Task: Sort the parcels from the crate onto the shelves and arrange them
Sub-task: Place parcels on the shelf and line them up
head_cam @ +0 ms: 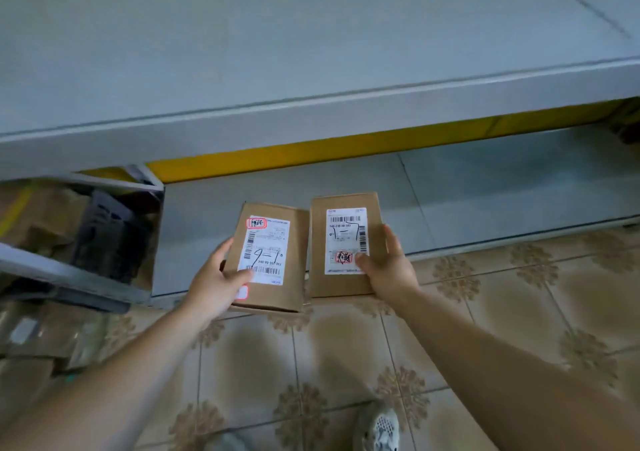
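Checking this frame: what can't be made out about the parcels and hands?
Head view only.
- Printed text on the left parcel and right parcel labels: too small, blurred.
- Fingers of the left hand and right hand beneath the parcels: hidden by the cardboard.
- Dark crate at the left: blurred, contents unclear.
- Whether either parcel touches the lower shelf: cannot tell.

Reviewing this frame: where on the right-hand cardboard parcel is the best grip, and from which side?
Its near right corner, from the right. The right parcel is flat and label-up, so thumb on top and fingers round the right edge clamp it, as the right hand does. The left parcel crowds its left edge.
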Demonstrator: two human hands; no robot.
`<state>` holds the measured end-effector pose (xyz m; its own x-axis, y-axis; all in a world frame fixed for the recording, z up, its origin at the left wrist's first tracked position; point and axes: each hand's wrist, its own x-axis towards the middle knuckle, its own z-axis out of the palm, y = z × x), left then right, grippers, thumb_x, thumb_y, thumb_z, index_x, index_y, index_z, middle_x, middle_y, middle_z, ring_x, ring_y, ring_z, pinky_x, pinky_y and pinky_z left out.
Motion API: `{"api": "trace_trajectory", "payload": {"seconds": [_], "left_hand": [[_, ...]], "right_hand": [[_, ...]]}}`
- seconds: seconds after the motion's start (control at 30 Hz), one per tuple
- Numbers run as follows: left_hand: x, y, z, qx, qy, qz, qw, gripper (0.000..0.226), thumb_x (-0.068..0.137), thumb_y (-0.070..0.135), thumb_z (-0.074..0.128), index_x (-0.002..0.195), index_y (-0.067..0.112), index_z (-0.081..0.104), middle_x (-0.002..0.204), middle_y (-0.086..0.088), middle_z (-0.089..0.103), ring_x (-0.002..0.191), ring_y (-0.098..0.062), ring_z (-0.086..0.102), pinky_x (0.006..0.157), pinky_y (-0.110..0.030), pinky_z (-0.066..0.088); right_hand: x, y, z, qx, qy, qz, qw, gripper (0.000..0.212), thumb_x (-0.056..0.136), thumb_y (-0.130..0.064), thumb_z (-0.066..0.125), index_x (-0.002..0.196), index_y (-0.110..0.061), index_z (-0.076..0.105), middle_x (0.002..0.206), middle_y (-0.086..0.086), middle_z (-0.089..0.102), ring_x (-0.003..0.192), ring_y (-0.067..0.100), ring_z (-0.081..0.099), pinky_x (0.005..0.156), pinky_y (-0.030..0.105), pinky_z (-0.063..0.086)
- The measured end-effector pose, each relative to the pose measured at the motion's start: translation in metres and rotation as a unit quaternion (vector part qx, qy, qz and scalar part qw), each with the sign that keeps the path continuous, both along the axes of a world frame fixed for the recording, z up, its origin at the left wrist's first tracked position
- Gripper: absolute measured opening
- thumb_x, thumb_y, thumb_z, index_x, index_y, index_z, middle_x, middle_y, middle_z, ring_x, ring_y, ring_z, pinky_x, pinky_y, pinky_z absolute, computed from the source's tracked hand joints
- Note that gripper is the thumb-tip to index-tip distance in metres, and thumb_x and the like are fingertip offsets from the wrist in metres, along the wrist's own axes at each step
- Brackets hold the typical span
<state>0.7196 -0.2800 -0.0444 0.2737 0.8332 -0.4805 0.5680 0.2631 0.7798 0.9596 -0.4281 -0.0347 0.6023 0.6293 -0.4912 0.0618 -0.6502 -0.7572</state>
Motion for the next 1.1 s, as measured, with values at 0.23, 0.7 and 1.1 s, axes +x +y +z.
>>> {"api": "trace_trajectory", "payload": {"seconds": [0.23, 0.7, 1.1], "left_hand": [[-0.044, 0.073, -0.156, 0.037, 0.009, 0.035, 0.999, 0.069, 0.085, 0.004, 0.068, 0.143, 0.029, 0.041, 0.108, 0.002, 0.068, 0.083, -0.016, 0.068, 0.054, -0.025, 0.055], [-0.066, 0.176, -0.318, 0.110, 0.008, 0.033, 0.993, 0.051, 0.088, 0.009, 0.067, 0.133, 0.020, 0.048, 0.108, -0.005, 0.068, 0.081, -0.023, 0.067, 0.069, -0.034, 0.060], [-0.030, 0.151, -0.320, 0.167, 0.338, -0.174, 0.910, 0.122, 0.061, 0.088, 0.056, 0.153, 0.035, -0.004, 0.161, -0.001, -0.017, 0.148, -0.031, -0.013, 0.116, -0.062, 0.005]], "right_hand": [[-0.028, 0.085, -0.160, 0.032, 0.000, 0.064, 0.997, 0.060, 0.096, -0.020, 0.062, 0.143, -0.040, 0.031, 0.108, -0.013, 0.060, 0.106, 0.021, 0.063, 0.094, 0.045, 0.054], [-0.044, 0.186, -0.336, 0.045, -0.088, 0.061, 0.993, 0.070, 0.101, -0.038, 0.050, 0.156, -0.040, 0.007, 0.138, 0.010, 0.052, 0.097, 0.026, 0.058, 0.074, 0.031, 0.050], [-0.050, 0.192, -0.322, -0.002, -0.197, 0.148, 0.969, 0.080, 0.089, -0.049, 0.064, 0.154, -0.030, 0.023, 0.150, 0.007, 0.039, 0.138, 0.033, 0.035, 0.112, 0.045, 0.034]]}}
